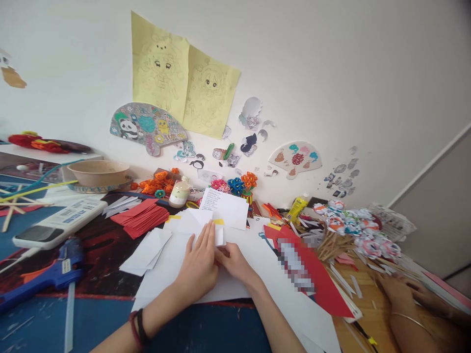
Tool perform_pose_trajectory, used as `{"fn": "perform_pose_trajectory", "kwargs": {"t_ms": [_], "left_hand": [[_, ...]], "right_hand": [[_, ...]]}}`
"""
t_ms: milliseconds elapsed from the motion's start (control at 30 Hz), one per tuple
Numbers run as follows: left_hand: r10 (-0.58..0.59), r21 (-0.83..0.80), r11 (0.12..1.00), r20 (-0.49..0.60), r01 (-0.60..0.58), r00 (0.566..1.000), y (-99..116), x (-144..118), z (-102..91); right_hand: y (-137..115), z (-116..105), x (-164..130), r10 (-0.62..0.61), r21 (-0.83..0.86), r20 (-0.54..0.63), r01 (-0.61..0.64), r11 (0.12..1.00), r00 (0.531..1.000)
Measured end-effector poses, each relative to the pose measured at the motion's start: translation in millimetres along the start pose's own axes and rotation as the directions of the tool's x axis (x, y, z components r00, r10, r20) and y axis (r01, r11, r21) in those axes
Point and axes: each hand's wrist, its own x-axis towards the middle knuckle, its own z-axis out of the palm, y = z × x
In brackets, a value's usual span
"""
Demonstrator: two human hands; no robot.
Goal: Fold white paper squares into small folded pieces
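Note:
My left hand [199, 262] lies flat with fingers together on a small folded white paper piece [220, 235] resting on a large white sheet [172, 264]. My right hand [235, 262] pinches the paper's lower edge just to the right of the left hand. More white paper pieces [145, 252] lie to the left. A printed white note [224, 206] sits just beyond the fingers.
A stack of red paper [142, 217], a white remote [61, 223] and a blue glue gun [44, 274] lie left. A red sheet [316, 277], a yellow glue bottle [297, 208] and paper flowers on sticks [353, 228] lie right. Another person's hands [405, 294] rest at lower right.

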Motion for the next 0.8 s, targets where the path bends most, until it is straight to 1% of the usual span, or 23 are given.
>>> {"fn": "perform_pose_trajectory", "kwargs": {"t_ms": [167, 233, 333, 433, 533, 633, 733, 800], "left_hand": [[0.019, -0.111, 0.994, 0.094, -0.009, 0.995, -4, 0, 1.0], [0.024, -0.141, 0.990, 0.115, -0.008, 0.993, -5, 0, 1.1], [0.029, -0.183, 0.983, 0.091, -0.012, 0.995, -8, 1, -1.7], [0.024, -0.279, 0.960, 0.043, -0.011, 0.999, -11, 5, -6.7], [-0.032, -0.436, 0.899, 0.020, 0.038, 0.999, -12, 10, -12.8], [-0.106, -0.580, 0.807, 0.037, 0.107, 0.994, -12, 13, -20.1], [-0.170, -0.650, 0.736, 0.093, 0.189, 0.981, -15, 16, -25.1], [-0.238, -0.654, 0.711, 0.123, 0.259, 0.964, -21, 18, -24.9]], "right_hand": [[9, -1, 2, 0.005, -0.044, -0.098, -0.010, 0.999, 0.995], [11, -1, 2, -0.006, -0.074, -0.127, -0.003, 0.997, 0.992], [9, 0, 2, -0.034, -0.123, -0.156, 0.014, 0.992, 0.987], [9, -3, 3, -0.046, -0.141, -0.216, 0.016, 0.990, 0.975], [11, -7, 4, -0.048, -0.188, -0.320, -0.013, 0.982, 0.946], [12, -11, 5, -0.069, -0.237, -0.393, -0.028, 0.971, 0.917], [12, -14, 5, -0.084, -0.229, -0.429, -0.018, 0.973, 0.899], [11, -16, 6, -0.089, -0.203, -0.485, -0.014, 0.979, 0.870]]}}
